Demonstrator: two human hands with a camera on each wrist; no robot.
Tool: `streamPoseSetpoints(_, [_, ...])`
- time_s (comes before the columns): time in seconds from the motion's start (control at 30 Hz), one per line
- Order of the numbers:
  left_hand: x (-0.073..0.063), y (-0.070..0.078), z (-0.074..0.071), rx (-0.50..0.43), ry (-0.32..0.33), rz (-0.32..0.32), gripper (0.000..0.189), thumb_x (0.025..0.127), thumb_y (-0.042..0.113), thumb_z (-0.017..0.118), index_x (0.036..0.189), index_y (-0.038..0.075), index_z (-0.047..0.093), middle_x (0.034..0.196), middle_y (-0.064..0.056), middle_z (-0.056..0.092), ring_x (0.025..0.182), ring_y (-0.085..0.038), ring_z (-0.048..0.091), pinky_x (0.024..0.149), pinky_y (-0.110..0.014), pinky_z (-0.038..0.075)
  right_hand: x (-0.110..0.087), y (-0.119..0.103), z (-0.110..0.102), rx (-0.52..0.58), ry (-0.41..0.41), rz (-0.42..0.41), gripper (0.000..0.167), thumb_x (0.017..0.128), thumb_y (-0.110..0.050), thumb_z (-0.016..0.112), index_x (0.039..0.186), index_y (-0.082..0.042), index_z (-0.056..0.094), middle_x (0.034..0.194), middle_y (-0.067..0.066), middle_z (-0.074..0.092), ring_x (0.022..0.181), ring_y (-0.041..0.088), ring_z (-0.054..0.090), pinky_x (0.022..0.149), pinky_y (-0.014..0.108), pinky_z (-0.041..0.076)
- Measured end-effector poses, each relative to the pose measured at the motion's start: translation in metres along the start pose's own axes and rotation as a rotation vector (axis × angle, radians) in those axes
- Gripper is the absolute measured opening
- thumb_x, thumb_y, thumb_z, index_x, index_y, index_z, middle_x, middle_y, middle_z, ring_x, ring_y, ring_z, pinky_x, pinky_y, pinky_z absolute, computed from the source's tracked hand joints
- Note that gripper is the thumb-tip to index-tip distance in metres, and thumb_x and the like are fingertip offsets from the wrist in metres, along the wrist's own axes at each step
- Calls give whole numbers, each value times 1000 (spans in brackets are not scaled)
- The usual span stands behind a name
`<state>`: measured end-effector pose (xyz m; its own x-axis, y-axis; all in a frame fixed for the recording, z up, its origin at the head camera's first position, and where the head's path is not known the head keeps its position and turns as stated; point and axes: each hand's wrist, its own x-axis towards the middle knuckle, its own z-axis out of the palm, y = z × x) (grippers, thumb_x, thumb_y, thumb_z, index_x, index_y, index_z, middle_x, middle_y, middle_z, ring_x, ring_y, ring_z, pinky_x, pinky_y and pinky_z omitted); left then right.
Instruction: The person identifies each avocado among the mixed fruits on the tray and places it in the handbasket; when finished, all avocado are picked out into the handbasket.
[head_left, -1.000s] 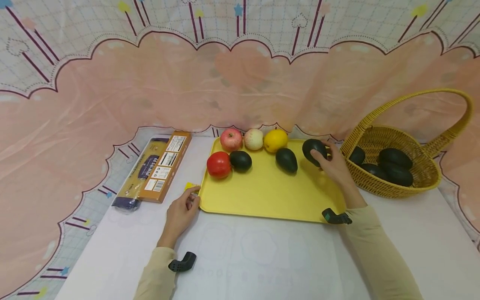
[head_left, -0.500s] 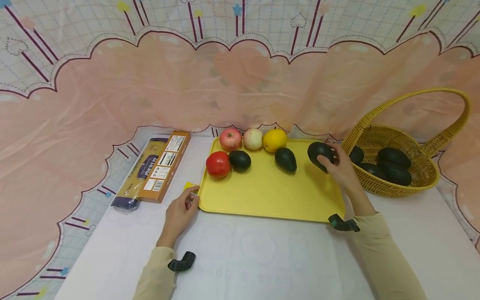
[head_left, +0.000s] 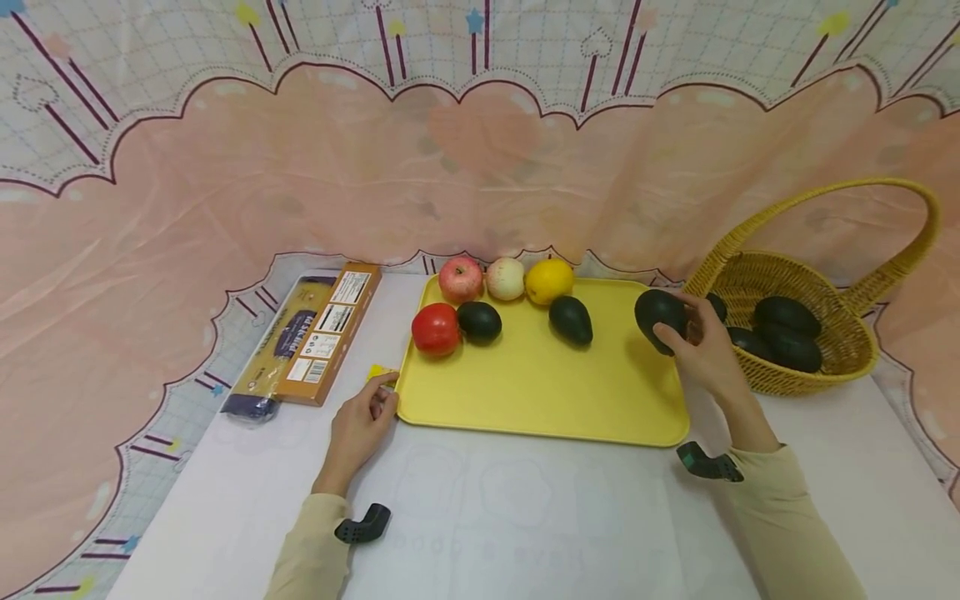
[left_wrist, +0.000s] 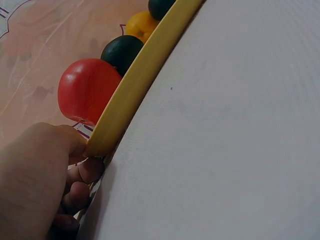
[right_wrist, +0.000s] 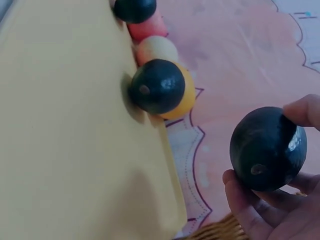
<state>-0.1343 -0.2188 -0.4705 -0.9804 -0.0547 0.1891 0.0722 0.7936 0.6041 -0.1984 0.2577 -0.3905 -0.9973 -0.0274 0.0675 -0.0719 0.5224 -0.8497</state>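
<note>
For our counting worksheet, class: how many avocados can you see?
7: one held avocado in the right hand; on the yellow tray, one avocado beside the red fruit and another avocado by the yellow fruit; four avocados in the basket, where more may be hidden.

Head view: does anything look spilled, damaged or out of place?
Nothing looks spilled or damaged. One small oddity: a little yellow piece lies outside the yellow tray, partly hidden by the left hand and too small to identify.
</note>
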Motion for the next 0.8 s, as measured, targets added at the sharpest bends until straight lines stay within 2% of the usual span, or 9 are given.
streamPoseSetpoints(0.17, [0, 0, 0, 2, 4, 3, 31, 92, 21, 57, 122, 18, 59, 73, 0, 55, 58, -11, 42, 55, -25, 31, -4, 0, -8, -11, 52, -19, 67, 91, -35, 58, 144, -9, 27, 138, 21, 39, 124, 39, 46, 80, 10, 42])
streamPoseSetpoints(0.27, [0, 0, -1, -2, 0, -3, 31, 92, 21, 57, 123, 18, 59, 73, 0, 56, 59, -11, 42, 55, -25, 31, -7, 0, -13, -30, 85, -25, 66, 91, -36, 59, 144, -11, 29, 136, 18, 41, 117, 32, 48, 79, 7, 40])
streamPoseSetpoints(0.37, [-1, 1, -1, -3, -5, -9, 31, 92, 22, 56, 123, 18, 59, 74, 0, 56, 59, -12, 43, 55, -25, 31, -10, 0, -18, -45, 109, -22, 65, 91, -35, 59, 145, -12, 30, 135, 18, 40, 117, 31, 45, 93, 22, 43])
streamPoseSetpoints(0.43, [-1, 1, -1, -4, -8, -12, 31, 92, 22, 56, 123, 19, 59, 73, 0, 56, 59, -12, 43, 55, -25, 31, -12, 0, -21, -37, 120, -20, 65, 91, -34, 59, 145, -12, 29, 136, 18, 38, 122, 33, 42, 103, 38, 39])
streamPoseSetpoints(0.5, [-1, 1, -1, 1, -12, -17, 31, 93, 22, 56, 123, 19, 59, 73, 0, 55, 59, -12, 43, 55, -25, 31, -14, 1, -24, -27, 126, -25, 65, 91, -33, 59, 145, -13, 29, 138, 19, 35, 125, 35, 39, 106, 51, 33])
streamPoseSetpoints(0.6, [-1, 2, -1, 2, -16, -22, 31, 93, 22, 56, 123, 19, 59, 72, 0, 54, 59, -12, 43, 55, -25, 31, -16, 3, -28, -19, 136, -38, 63, 91, -29, 60, 144, -15, 29, 138, 16, 35, 119, 20, 46, 103, 31, 40])
streamPoseSetpoints(0.7, [-1, 2, -1, 6, -21, -29, 31, 93, 22, 56, 123, 19, 59, 73, 0, 54, 59, -12, 43, 55, -25, 30, -18, 6, -31, -6, 140, -72, 61, 91, -23, 60, 143, -15, 29, 134, 11, 37, 105, 0, 49, 83, 9, 42])
streamPoseSetpoints(0.73, [-1, 2, -1, 6, -23, -31, 31, 93, 22, 56, 124, 19, 59, 73, 0, 54, 59, -12, 43, 55, -25, 30, -19, 7, -32, -1, 143, -83, 61, 91, -21, 60, 143, -14, 29, 133, 8, 37, 101, -5, 47, 77, 5, 41])
streamPoseSetpoints(0.8, [-1, 2, -2, 7, -26, -38, 31, 93, 22, 56, 124, 20, 58, 74, -1, 55, 60, -13, 43, 55, -25, 30, -20, 9, -34, 14, 145, -113, 61, 91, -17, 60, 143, -13, 28, 132, 7, 37, 98, -9, 46, 76, 4, 41])
